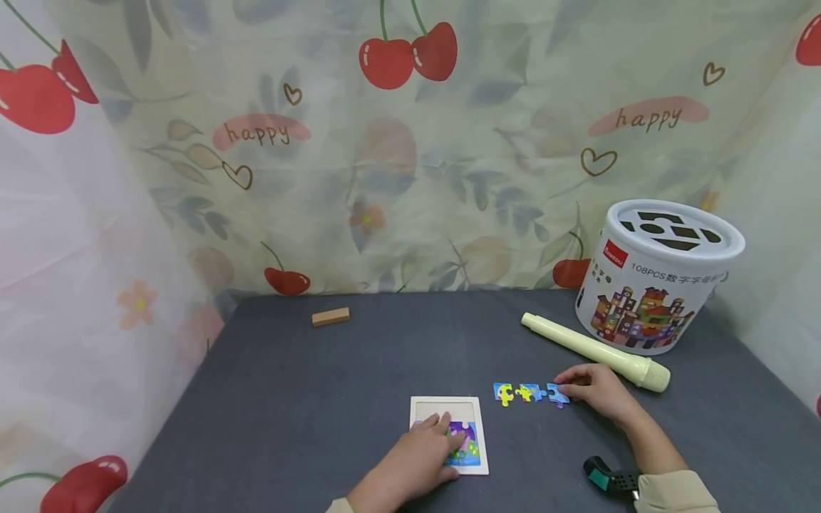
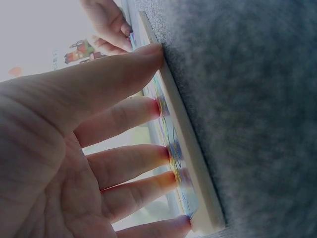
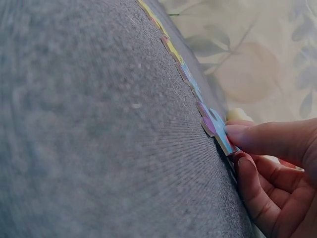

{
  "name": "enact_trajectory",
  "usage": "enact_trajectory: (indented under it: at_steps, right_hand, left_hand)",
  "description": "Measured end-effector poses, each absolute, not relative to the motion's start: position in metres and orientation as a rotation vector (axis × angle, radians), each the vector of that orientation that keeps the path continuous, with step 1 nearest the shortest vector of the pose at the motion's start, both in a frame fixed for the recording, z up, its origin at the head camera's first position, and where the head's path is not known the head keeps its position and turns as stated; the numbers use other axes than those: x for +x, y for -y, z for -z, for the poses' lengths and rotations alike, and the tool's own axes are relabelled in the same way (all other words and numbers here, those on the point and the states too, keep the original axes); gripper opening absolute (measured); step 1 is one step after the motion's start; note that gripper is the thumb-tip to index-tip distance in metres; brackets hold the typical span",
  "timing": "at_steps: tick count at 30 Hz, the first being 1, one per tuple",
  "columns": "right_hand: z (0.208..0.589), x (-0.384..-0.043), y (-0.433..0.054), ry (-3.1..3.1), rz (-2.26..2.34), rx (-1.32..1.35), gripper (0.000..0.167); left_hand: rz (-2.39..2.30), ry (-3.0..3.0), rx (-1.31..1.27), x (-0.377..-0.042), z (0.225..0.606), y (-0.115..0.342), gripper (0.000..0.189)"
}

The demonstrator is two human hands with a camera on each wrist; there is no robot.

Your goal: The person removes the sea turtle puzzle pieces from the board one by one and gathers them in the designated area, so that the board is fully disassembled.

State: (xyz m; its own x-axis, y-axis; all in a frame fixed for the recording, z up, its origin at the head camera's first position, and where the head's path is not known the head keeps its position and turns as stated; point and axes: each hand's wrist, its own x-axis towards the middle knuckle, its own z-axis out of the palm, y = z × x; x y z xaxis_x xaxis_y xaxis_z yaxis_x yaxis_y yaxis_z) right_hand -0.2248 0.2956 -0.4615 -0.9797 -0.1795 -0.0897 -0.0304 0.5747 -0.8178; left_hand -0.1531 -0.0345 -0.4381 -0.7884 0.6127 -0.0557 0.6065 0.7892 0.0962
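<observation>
A small jigsaw puzzle in a white frame lies on the table. My left hand rests on it, fingers spread and fairly straight; in the left wrist view the fingertips touch the picture and the thumb reaches the frame's edge. The upper part of the tray shows bare backing. To its right, three loose pieces lie in a row: a yellow-and-blue piece, another yellow-and-blue piece and a blue piece with a purple tab. My right hand pinches that last piece by its edge, thumb on top.
Behind the right hand lies a pale yellow microphone, beside a white lidded bucket of blocks. A wooden block sits at the back left. Near the right sleeve is a black-and-teal strap-like object. A patterned curtain hangs behind.
</observation>
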Motion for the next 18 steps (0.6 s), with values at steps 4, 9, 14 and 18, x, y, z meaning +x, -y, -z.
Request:
enact_trajectory:
  at_steps: [4,9,14,18]
  right_hand:
    - [0.4624,-0.2246,-0.2940,-2.659,1.359,-0.168,0.022]
    - [0.4617,-0.2243,-0.2927,-2.672,1.356,-0.160,0.022]
    - [0.4609,-0.2237,-0.2940,-2.687,1.339,-0.172,0.022]
    - [0.4608,-0.2239,-0.2950,-2.697,1.331,-0.173,0.021]
  left_hand:
    - [-0.107,-2.892,0.988,-0.1535,0.4382,0.0346,0.049]
    - [-0.111,-2.901,0.996,-0.1531,0.4385,0.0349,0.048]
    - [-0.109,-2.904,1.002,-0.1527,0.4381,0.0351,0.048]
    - [-0.115,-2.898,0.998,-0.1533,0.4382,0.0351,0.048]
